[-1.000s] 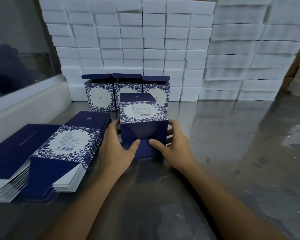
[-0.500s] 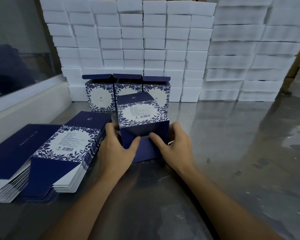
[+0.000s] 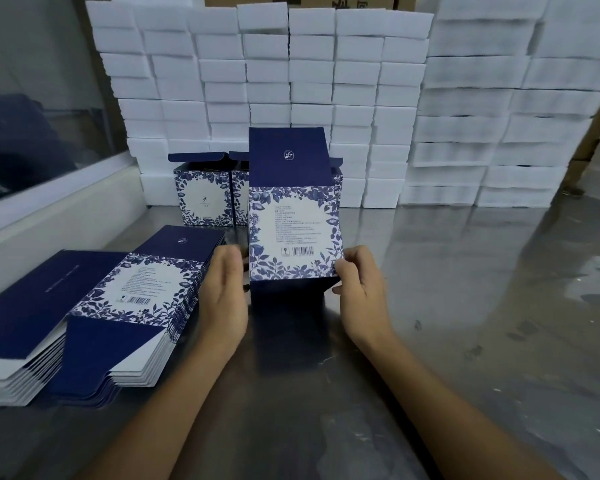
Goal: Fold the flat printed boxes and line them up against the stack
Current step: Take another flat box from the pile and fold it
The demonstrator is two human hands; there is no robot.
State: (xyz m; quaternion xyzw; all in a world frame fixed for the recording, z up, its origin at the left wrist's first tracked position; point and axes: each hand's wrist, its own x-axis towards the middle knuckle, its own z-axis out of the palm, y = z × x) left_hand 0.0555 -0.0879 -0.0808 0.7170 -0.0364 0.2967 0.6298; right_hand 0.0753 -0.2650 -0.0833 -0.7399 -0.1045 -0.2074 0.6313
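Both hands, left hand (image 3: 224, 299) and right hand (image 3: 361, 292), grip the upright box (image 3: 293, 230), hiding finished boxes (image 3: 201, 199).

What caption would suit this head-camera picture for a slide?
Both hands, left and right, hold a folded blue floral box upright before finished boxes and white stacks.

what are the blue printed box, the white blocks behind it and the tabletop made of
Box in hand: looks like thin printed card, matte; it holds creased flaps, and the flat ones show white edges.
White blocks: probably foam, perhaps polystyrene; dull, soft-edged, slightly uneven.
Tabletop: seemingly sheet metal, likely stainless steel; grey, glossy, mirrors the stack, with smears.
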